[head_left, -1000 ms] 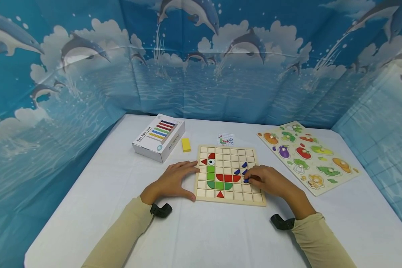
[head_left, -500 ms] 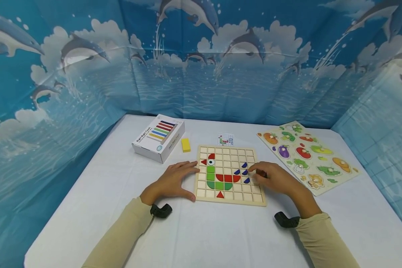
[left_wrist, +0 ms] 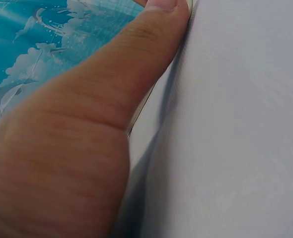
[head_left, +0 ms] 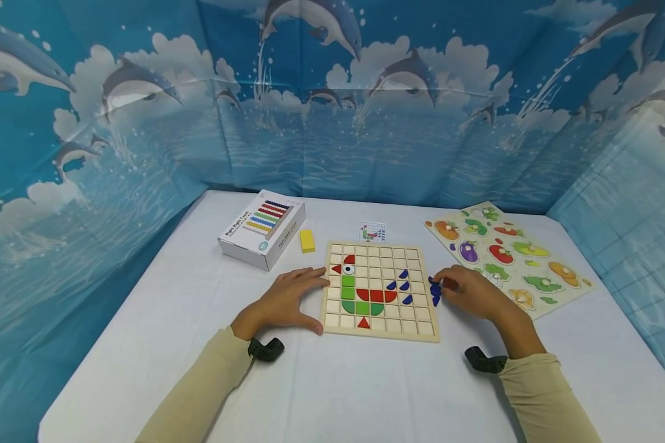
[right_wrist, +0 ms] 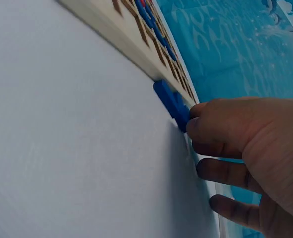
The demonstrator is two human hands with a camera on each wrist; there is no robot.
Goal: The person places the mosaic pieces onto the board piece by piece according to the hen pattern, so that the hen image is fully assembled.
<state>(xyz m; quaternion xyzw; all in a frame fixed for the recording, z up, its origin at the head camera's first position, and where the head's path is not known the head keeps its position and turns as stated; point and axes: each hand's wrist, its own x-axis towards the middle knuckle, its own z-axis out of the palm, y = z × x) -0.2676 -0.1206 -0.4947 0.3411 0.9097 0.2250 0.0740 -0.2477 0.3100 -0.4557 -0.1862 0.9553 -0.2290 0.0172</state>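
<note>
A wooden grid board (head_left: 399,327) lies flat on the table, bearing red, green and blue pieces laid out like a bird. My left hand (head_left: 288,303) is spread at its left side, fingertips and thumb touching the edge; the left wrist view shows the thumb (left_wrist: 131,59) at that edge. Just off the board's right edge, several blue half-round pieces (head_left: 435,291) lie close together. My right hand (head_left: 468,294) is over them, and its thumb and index finger pinch one blue piece (right_wrist: 172,103) at the end in the right wrist view. Several blue pieces (head_left: 404,285) sit in the right-hand grid squares.
A small pattern card (head_left: 372,232) lies behind the board. To the back left are a white box (head_left: 263,229) with an abacus picture and a yellow block (head_left: 307,240). A vegetable peg puzzle (head_left: 510,252) lies at the right, beyond my right hand.
My right hand has left the blue piece in the grid's lower right and moved right, off the board, to the loose blue pieces. The left hand stays at the board's edge.
</note>
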